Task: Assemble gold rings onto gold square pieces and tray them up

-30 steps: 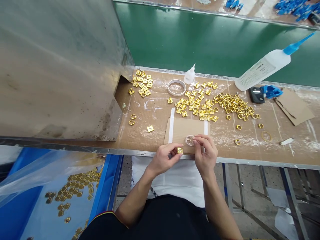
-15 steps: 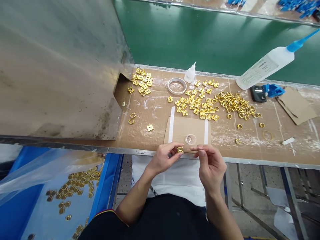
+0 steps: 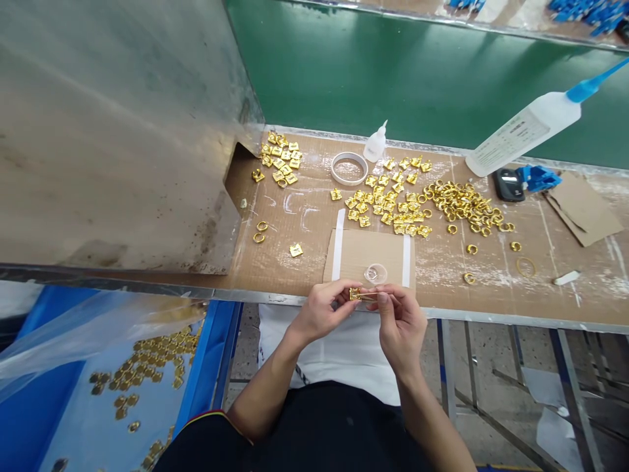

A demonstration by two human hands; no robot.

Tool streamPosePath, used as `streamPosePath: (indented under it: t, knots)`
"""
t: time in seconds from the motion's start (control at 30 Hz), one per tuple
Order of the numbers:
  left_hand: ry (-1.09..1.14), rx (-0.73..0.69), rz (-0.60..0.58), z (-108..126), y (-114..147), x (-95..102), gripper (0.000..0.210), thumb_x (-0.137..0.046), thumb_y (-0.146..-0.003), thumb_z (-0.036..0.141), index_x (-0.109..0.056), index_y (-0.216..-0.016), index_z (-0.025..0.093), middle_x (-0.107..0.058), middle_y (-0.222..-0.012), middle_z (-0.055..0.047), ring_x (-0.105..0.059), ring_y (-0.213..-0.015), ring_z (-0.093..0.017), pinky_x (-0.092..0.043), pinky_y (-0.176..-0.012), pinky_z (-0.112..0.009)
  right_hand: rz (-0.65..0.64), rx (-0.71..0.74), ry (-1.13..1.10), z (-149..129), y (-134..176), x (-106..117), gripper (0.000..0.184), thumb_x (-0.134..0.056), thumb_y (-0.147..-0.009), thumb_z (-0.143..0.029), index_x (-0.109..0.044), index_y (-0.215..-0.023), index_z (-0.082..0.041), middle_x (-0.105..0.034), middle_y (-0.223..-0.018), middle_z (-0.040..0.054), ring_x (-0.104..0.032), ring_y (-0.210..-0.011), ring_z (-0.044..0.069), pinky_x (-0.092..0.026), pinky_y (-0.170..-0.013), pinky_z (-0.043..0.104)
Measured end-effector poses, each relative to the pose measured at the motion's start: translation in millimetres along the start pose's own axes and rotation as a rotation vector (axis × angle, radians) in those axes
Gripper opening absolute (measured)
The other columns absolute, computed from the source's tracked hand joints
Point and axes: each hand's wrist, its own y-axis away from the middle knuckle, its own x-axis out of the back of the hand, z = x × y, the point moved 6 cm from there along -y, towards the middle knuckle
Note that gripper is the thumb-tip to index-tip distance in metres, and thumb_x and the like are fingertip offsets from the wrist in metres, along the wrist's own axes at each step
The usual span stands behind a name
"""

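Note:
Between thumb and fingers, my left hand [image 3: 322, 309] pinches a small square gold piece [image 3: 354, 294] above the bench's front edge. My right hand [image 3: 403, 326] is closed on a thin toothpick-like stick [image 3: 369, 295], whose tip meets or nearly meets the gold piece; I cannot tell which. Just beyond the fingers, a small clear round dish [image 3: 376, 273] sits on a cardboard pad [image 3: 373, 248] with white tape strips. Behind the pad lie many square gold pieces [image 3: 378, 200]. A heap of gold rings [image 3: 464, 204] is to their right.
A metal housing [image 3: 118, 144] blocks the left. At the back stand a small dropper bottle [image 3: 375, 144] and a tape roll [image 3: 349, 169]; a large blue-tipped bottle [image 3: 523, 134] leans there. A blue tray [image 3: 78, 406] of gold discs lies lower left.
My right hand has moved left, bringing the stick's tip to the gold piece. My left hand has stayed about where it was.

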Motion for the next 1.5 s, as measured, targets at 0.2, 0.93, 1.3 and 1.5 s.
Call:
streamPosePath:
  t: [0.2, 0.93, 1.3, 1.5]
  knots:
    - [-0.011, 0.005, -0.005, 0.5, 0.0, 0.3, 0.024, -0.064, -0.09, 0.022, -0.072, -0.111, 0.015, -0.074, -0.079, -0.004, -0.064, -0.062, -0.011, -0.053, -0.054, -0.019, -0.006, 0.016, 0.047, -0.2, -0.3, -1.2, 0.014, -0.061, -0.1, -0.03, -0.07, -0.094, -0.022, -0.079, -0.086, 0.0053, -0.076, -0.069, 0.019, -0.064, -0.059, 0.029]
    - [-0.011, -0.011, 0.001, 0.7, 0.5, -0.1, 0.023, -0.065, -0.089, 0.019, -0.072, -0.111, 0.014, -0.076, -0.083, -0.005, -0.067, -0.064, -0.012, -0.054, -0.055, -0.019, -0.021, 0.032, 0.074, -0.4, -2.1, -2.6, 0.011, -0.061, -0.099, -0.025, -0.07, -0.094, -0.023, -0.08, -0.086, 0.0037, -0.074, -0.066, 0.017, -0.063, -0.059, 0.028]
    - [-0.011, -0.035, 0.005, 3.2, -1.0, 0.8, 0.022, -0.064, -0.089, 0.018, -0.072, -0.11, 0.014, -0.076, -0.084, -0.004, -0.067, -0.066, -0.012, -0.054, -0.056, -0.018, -0.03, 0.029, 0.097, -1.4, -1.7, -2.3, 0.01, -0.061, -0.099, -0.024, -0.069, -0.093, -0.023, -0.079, -0.084, 0.0027, -0.072, -0.062, 0.015, -0.062, -0.059, 0.026]
    - [-0.014, -0.023, -0.001, 0.7, 0.3, 0.1, 0.023, -0.065, -0.089, 0.019, -0.071, -0.111, 0.014, -0.074, -0.082, -0.004, -0.066, -0.065, -0.012, -0.054, -0.056, -0.019, -0.031, -0.001, 0.078, 3.3, -1.5, -1.7, 0.014, -0.06, -0.1, -0.031, -0.069, -0.093, -0.023, -0.078, -0.083, 0.0037, -0.073, -0.061, 0.016, -0.062, -0.057, 0.028]
